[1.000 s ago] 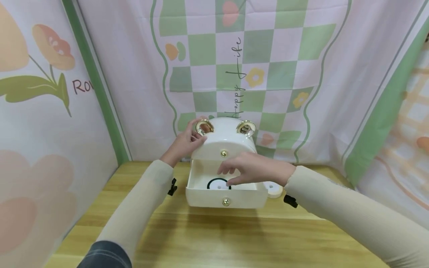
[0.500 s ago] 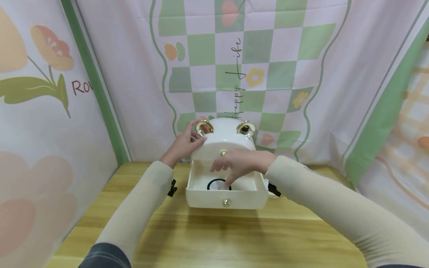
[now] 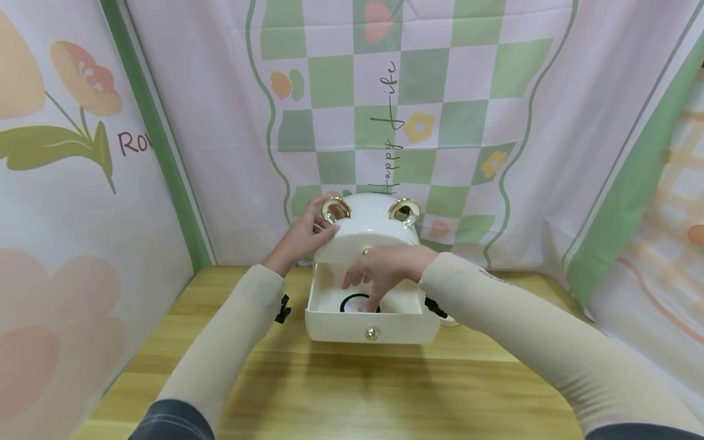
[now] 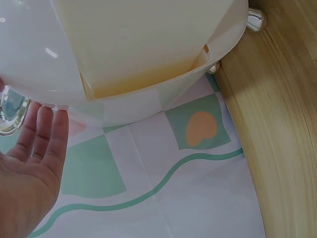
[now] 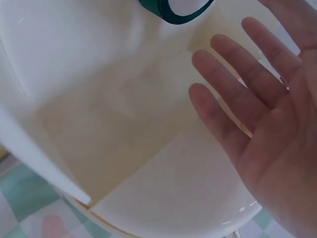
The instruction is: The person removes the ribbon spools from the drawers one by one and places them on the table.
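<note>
A white, rounded storage box (image 3: 370, 214) with gold ring ears stands on the table, its lower drawer (image 3: 324, 327) pulled out. Inside the drawer lies a roll of dark green ribbon (image 3: 352, 297) with a white centre; the right wrist view shows part of the green roll (image 5: 171, 14) at its top edge. My left hand (image 3: 302, 239) rests on the box beside the left ear, its fairly straight fingers touching the shell in the left wrist view. Over the drawer my right hand (image 3: 387, 267) reaches down, fingers spread and thumb pointing at the roll. Whether the thumb touches it I cannot tell.
Mostly hidden by the right sleeve (image 3: 495, 311), a white round roll (image 3: 452, 321) sits right of the box on the wooden table (image 3: 352, 391). A patterned cloth (image 3: 418, 73) hangs just behind. Gold knobs (image 3: 371, 333) stick out from the fronts.
My right hand has moved left and lower over the drawer, its thumb nearing the ribbon roll. The right sleeve now covers most of the other roll. My left hand stays put.
</note>
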A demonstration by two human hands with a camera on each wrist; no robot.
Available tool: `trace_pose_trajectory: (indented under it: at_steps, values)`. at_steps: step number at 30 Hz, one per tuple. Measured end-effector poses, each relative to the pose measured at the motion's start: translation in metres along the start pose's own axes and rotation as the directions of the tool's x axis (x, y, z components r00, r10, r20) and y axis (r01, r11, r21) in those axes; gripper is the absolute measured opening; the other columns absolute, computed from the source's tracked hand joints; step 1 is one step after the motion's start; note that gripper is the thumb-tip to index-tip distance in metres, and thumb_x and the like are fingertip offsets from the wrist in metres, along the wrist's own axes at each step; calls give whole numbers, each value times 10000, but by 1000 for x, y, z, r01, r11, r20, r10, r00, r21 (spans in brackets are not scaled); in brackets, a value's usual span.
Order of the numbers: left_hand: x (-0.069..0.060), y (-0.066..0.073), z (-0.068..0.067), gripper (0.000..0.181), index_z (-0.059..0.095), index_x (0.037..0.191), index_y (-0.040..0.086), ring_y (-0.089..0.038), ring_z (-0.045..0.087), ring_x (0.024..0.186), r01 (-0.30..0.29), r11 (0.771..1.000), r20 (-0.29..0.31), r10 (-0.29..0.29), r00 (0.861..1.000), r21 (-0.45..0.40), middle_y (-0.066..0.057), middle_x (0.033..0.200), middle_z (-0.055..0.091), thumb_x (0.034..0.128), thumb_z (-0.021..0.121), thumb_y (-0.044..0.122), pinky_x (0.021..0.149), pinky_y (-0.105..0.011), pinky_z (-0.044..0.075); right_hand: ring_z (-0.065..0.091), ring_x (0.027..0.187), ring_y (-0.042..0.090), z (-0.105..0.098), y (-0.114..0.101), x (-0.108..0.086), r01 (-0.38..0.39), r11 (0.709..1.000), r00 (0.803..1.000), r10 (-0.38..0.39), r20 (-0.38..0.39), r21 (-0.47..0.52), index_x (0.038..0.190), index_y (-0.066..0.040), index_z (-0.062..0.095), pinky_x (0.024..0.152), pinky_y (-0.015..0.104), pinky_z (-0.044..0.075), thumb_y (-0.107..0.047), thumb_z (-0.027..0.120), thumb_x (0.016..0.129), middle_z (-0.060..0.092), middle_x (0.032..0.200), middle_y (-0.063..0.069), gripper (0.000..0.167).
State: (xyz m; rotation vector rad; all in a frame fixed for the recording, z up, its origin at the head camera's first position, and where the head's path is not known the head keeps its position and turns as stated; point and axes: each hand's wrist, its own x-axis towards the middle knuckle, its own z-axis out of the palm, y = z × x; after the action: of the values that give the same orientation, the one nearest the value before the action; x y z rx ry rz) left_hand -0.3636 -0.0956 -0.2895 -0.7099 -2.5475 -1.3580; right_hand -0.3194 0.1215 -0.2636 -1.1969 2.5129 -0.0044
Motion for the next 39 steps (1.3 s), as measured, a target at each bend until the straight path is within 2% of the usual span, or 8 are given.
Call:
trace_pose_trajectory:
  at_steps: [6, 9, 13, 18, 26, 29, 34, 39]
  values:
    - [1, -1, 0, 705, 233, 1555, 416, -256, 627, 957, 3, 1000, 1, -3, 1000, -6, -84, 1072, 628, 993, 647, 324, 774, -402, 555, 637, 1139, 142, 1, 1, 6, -51, 999, 993, 52, 110, -9, 1382, -272, 611, 985, 316, 472, -377, 855, 797, 636, 1332, -27, 642]
    - [1, -1, 0, 702, 237, 1554, 409, -252, 626, 948, -2, 1000, -3, 2, 1000, -5, -85, 1068, 630, 992, 648, 322, 778, -403, 551, 606, 1198, 151, 2, 1, 8, -84, 996, 982, 81, 169, 10, 1405, -269, 591, 1034, 332, 438, -339, 858, 799, 603, 1379, -42, 667]
    - [1, -1, 0, 698, 239, 1551, 412, -245, 626, 935, -15, 1000, -3, 15, 1000, 3, -84, 1059, 635, 993, 646, 316, 785, -402, 544, 522, 1279, 117, 3, -1, 10, -130, 991, 966, 133, 221, -26, 1430, -320, 564, 1064, 318, 391, -313, 858, 789, 566, 1410, -102, 706]
    - [0, -1, 0, 699, 241, 1548, 423, -241, 621, 937, -15, 1000, -8, 15, 1000, 1, -78, 1055, 634, 991, 648, 315, 790, -403, 542, 465, 1308, 88, 2, -7, 13, -162, 983, 955, 178, 238, -86, 1453, -369, 523, 1046, 321, 386, -292, 850, 789, 552, 1422, -121, 744]
    - [0, -1, 0, 697, 228, 1556, 410, -235, 621, 953, -6, 1000, -7, 7, 1000, 27, -73, 1067, 631, 996, 637, 337, 807, -407, 542, 441, 1347, 152, 1, -20, 21, -143, 981, 957, 170, 234, -130, 1485, -290, 475, 1048, 356, 402, -223, 832, 804, 522, 1468, -26, 772]
    - [0, -1, 0, 696, 224, 1557, 409, -236, 620, 958, -8, 999, -7, 9, 1000, 36, -75, 1070, 631, 1000, 634, 331, 813, -410, 541, 421, 1347, 138, 1, -25, 25, -126, 980, 958, 160, 237, -153, 1502, -289, 453, 1041, 360, 403, -204, 823, 807, 498, 1489, -31, 792]
    - [1, 0, 0, 699, 223, 1558, 408, -243, 622, 960, -14, 999, -3, 14, 1000, 35, -80, 1073, 635, 998, 634, 339, 813, -420, 542, 433, 1238, 119, 1, -29, 28, -163, 969, 950, 205, 236, -185, 1483, -374, 465, 939, 360, 455, -191, 824, 802, 496, 1446, -82, 791]
    - [1, 0, -1, 701, 221, 1566, 375, -249, 622, 966, -16, 999, 2, 16, 1000, 35, -86, 1079, 637, 999, 632, 343, 822, -423, 539, 578, 912, 138, 2, -30, 31, -227, 967, 935, 250, 252, -115, 1452, -399, 478, 697, 260, 494, -94, 825, 785, 571, 1189, -20, 810]
